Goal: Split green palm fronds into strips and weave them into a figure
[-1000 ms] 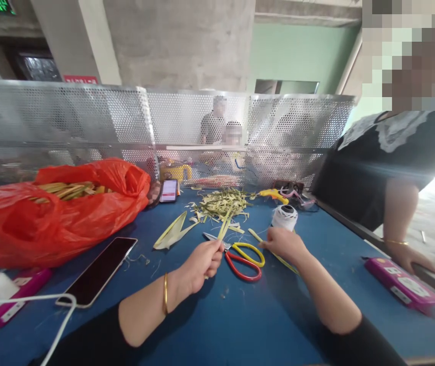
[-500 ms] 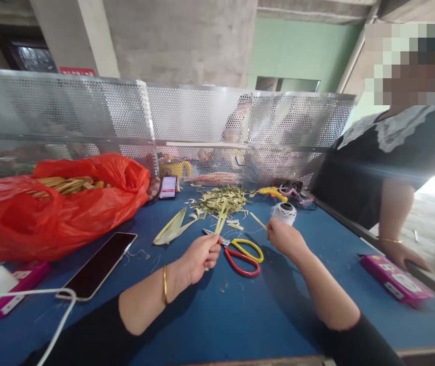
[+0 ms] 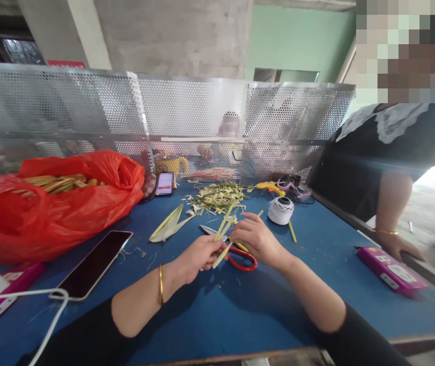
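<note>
The left hand (image 3: 200,254) is closed in a loose fist, thumb pressed against its fingers, on a few pale green strips (image 3: 224,223) whose long ends stand out past it, away from the body. The right hand (image 3: 257,239) is close beside it, thumb and fingers pinching a single strip (image 3: 220,258) that slants across the front of the left hand's fingertips; its index finger is lifted off. Whether the two hands touch is hard to tell. Beneath them on the blue table (image 3: 202,317) lie scissors (image 3: 248,269), blades pointing far left, the yellow handle mostly hidden by the right hand and the red one in view. To the left are a phone (image 3: 93,264), a white cable (image 3: 63,307) and a magenta pack (image 3: 9,300); another pack (image 3: 390,272) is well to the right, near a co-worker's hand (image 3: 406,249) on the table's edge. Beyond the hands, a split leaf (image 3: 167,227) lies left of the strips and a white spool (image 3: 280,212) to the right, with a loose piece (image 3: 292,233) just beside it. Farther off are a red bag (image 3: 72,218) of stalks, a pile (image 3: 221,195) of trimmings and a yellow glue gun (image 3: 271,188), then a mesh screen (image 3: 186,104).
</note>
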The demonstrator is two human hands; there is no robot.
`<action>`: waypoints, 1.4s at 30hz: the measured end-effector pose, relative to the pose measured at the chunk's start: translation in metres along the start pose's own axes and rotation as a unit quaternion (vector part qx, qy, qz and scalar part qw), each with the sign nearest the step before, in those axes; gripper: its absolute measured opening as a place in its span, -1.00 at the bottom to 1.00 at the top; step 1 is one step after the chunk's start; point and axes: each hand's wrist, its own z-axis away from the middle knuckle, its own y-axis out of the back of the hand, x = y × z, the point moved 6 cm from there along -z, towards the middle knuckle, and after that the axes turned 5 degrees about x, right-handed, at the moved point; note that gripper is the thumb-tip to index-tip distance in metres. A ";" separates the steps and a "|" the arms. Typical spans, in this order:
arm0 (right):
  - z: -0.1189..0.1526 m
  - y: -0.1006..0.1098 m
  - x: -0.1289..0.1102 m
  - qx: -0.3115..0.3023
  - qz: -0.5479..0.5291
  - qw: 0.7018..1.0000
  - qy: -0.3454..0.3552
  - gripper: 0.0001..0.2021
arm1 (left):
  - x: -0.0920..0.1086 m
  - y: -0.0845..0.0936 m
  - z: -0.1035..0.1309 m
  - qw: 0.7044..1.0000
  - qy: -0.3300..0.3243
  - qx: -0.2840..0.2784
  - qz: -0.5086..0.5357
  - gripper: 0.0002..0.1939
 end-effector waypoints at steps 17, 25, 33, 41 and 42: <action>0.010 -0.035 0.009 0.053 -0.297 0.872 -0.386 -0.66 | 0.016 0.010 -0.004 0.970 -0.137 0.064 0.189 -0.71; 0.015 -0.063 -0.007 0.022 -0.509 0.664 -0.546 -0.55 | 0.013 0.011 -0.006 0.966 -0.140 0.072 0.206 -0.81; 0.013 -0.062 -0.011 0.043 -0.492 0.674 -0.550 -0.61 | 0.007 0.010 -0.009 0.966 -0.128 0.074 0.214 -0.82; 0.010 -0.054 -0.009 0.062 -0.434 0.743 -0.506 -0.68 | 0.007 0.007 -0.009 0.944 -0.072 0.080 0.313 -0.79; 0.011 -0.054 -0.008 0.058 -0.424 0.748 -0.508 -0.69 | 0.007 0.005 -0.009 0.940 -0.067 0.075 0.325 -0.78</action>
